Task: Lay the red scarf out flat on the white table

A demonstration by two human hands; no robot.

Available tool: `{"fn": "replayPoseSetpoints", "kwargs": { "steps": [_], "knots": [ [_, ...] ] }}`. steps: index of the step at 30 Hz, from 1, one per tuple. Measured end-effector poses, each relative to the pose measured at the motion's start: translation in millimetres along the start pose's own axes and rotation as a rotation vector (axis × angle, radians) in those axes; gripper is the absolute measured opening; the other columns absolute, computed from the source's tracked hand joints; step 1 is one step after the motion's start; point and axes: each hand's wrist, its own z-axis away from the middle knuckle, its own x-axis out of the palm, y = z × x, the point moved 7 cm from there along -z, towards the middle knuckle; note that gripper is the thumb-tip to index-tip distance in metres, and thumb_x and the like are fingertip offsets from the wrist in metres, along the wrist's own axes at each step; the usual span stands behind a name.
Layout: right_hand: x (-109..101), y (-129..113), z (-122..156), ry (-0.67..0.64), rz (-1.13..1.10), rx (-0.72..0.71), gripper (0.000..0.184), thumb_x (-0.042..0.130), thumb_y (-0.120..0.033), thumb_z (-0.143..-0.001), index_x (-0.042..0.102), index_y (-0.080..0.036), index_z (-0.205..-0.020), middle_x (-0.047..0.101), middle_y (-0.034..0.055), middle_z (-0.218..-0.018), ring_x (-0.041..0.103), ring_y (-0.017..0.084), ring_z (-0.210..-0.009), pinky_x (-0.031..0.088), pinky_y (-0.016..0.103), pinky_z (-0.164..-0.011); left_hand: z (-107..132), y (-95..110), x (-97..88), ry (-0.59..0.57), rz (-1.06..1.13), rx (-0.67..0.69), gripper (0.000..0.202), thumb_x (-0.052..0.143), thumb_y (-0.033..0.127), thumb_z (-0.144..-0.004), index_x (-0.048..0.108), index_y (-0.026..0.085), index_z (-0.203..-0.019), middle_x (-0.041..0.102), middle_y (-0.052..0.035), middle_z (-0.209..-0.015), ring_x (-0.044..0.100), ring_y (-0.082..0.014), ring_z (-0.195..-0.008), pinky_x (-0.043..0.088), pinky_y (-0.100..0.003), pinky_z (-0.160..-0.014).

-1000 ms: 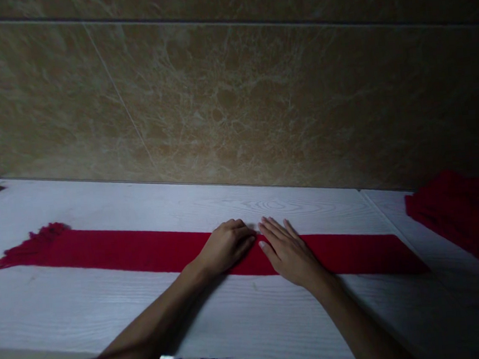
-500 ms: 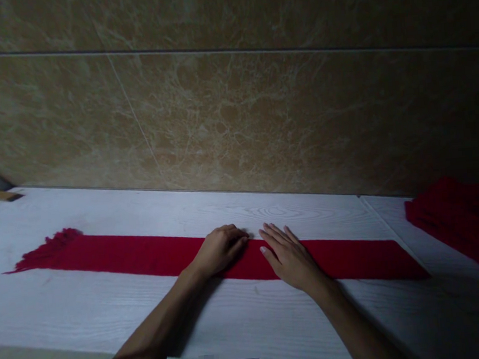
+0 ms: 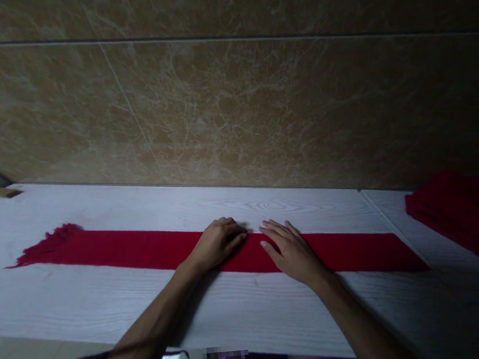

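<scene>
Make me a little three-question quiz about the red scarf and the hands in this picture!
1. True or false: both hands rest on the red scarf.
2. Which end of the scarf has the fringe: A) the left end, B) the right end, C) both ends?
3. Fill in: a pile of red cloth lies at the far ______ of the white wood-grain table.

Key:
1. True. The left hand lies curled and the right hand flat on the scarf's middle.
2. A. The right end is straight-edged.
3. Right.
</scene>
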Motion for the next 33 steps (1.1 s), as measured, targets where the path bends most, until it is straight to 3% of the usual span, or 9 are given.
{"fn": "replayPoseSetpoints", "kwargs": {
  "steps": [6, 10, 15, 20, 25, 29, 33],
  "knots": [
    [-19.6, -7.2, -3.4, 0.102, -0.058, -0.059, 0.022, 0.057, -0.025, -0.1, 0.068, -0.022, -0.118, 0.072, 0.0068, -0.114, 0.064, 0.023, -0.107, 0.037, 0.048, -0.115, -2.6, 0.3, 0.7, -0.067, -0.032, -0.058, 0.033, 0.052, 0.043, -0.102, 0.072, 0.019, -0.094, 0.067, -0.0056, -0.091, 0.063, -0.0178, -0.081, 0.047, -0.027, -0.073],
    [-22.1, -1.9, -8.1, 0.037, -0.055, 0.015, 0.012, 0.064, -0.028, -0.097, 0.068, -0.022, -0.106, 0.069, 0.0064, -0.105, 0.063, 0.023, -0.101, 0.048, 0.036, -0.092, -6.1, -1.4, -2.9, -0.132, -0.099, -0.162, 0.035, 0.051, 0.051, -0.1, 0.064, 0.02, -0.09, 0.069, -0.0034, -0.084, 0.062, -0.0173, -0.07, 0.042, -0.027, -0.064],
    [-21.6, 8.5, -12.7, -0.074, -0.055, 0.083, 0.016, 0.066, -0.038, -0.097, 0.063, -0.022, -0.095, 0.067, 0.0026, -0.094, 0.062, 0.019, -0.084, 0.043, 0.029, -0.072, -11.1, -5.5, -5.9, -0.221, -0.179, -0.215, 0.04, 0.049, 0.058, -0.098, 0.065, 0.021, -0.096, 0.072, -0.0045, -0.078, 0.064, -0.0195, -0.067, 0.038, -0.027, -0.059],
    [-20.5, 17.4, -21.7, -0.214, -0.064, 0.138, 0.031, 0.063, -0.046, -0.097, 0.06, -0.021, -0.079, 0.064, 0.0016, -0.076, 0.056, 0.018, -0.07, 0.032, 0.028, -0.063, -16.0, -3.3, -8.9, -0.282, -0.176, -0.207, 0.04, 0.046, 0.053, -0.099, 0.069, 0.021, -0.091, 0.071, -0.005, -0.074, 0.061, -0.0186, -0.063, 0.036, -0.027, -0.06],
    [-20.7, 19.7, -32.7, -0.338, -0.123, 0.175, 0.037, 0.059, -0.047, -0.098, 0.056, -0.02, -0.073, 0.061, 0.0018, -0.072, 0.05, 0.016, -0.067, 0.03, 0.028, -0.061, -20.9, -8.4, -6.4, -0.323, 0.063, -0.234, 0.048, 0.049, 0.06, -0.095, 0.072, 0.018, -0.093, 0.069, -0.0039, -0.074, 0.057, -0.017, -0.064, 0.037, -0.027, -0.061],
    [-19.4, 17.9, -38.7, -0.505, -0.228, 0.192, 0.036, 0.064, -0.051, -0.094, 0.06, -0.019, -0.078, 0.059, -0.001, -0.071, 0.049, 0.014, -0.066, 0.031, 0.026, -0.059, -27.2, -16.8, 5.6, -0.488, 0.309, -0.215, 0.057, 0.056, 0.069, -0.086, 0.072, 0.015, -0.087, 0.061, 0.0002, -0.069, 0.048, -0.0141, -0.063, 0.036, -0.025, -0.059],
    [-15.7, 17.8, -40.6, -0.74, -0.322, 0.218, 0.042, 0.072, -0.056, -0.085, 0.061, -0.018, -0.07, 0.051, -0.0051, -0.06, 0.043, 0.012, -0.057, 0.029, 0.025, -0.053, -35.6, -24.3, 11.8, -0.638, 0.339, -0.249, 0.053, 0.065, 0.069, -0.078, 0.072, 0.016, -0.08, 0.059, 0.0035, -0.065, 0.045, -0.013, -0.063, 0.037, -0.025, -0.061]
  ]
}}
